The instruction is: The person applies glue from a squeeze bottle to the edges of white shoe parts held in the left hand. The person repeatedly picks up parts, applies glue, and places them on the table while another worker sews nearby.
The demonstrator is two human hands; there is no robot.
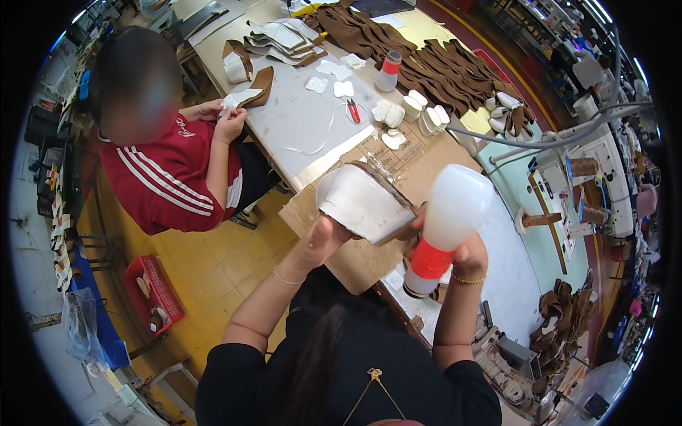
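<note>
My left hand grips the near left edge of a shoe upper, its white lining facing up and a brown rim along its far side. At the right, my right hand is wrapped round a translucent plastic squeeze bottle with a red band. The bottle is tilted, its wide clear end up and its narrower end low. Some fingers of that hand reach the upper's right edge, partly hidden behind the bottle. Beneath the upper lies a flat cardboard sheet.
Across the table, a person in a red shirt holds a brown and white piece. Small white pads, red snips, another red-banded bottle and brown strips lie on the table. A sewing machine stands right; a red basket sits on the floor.
</note>
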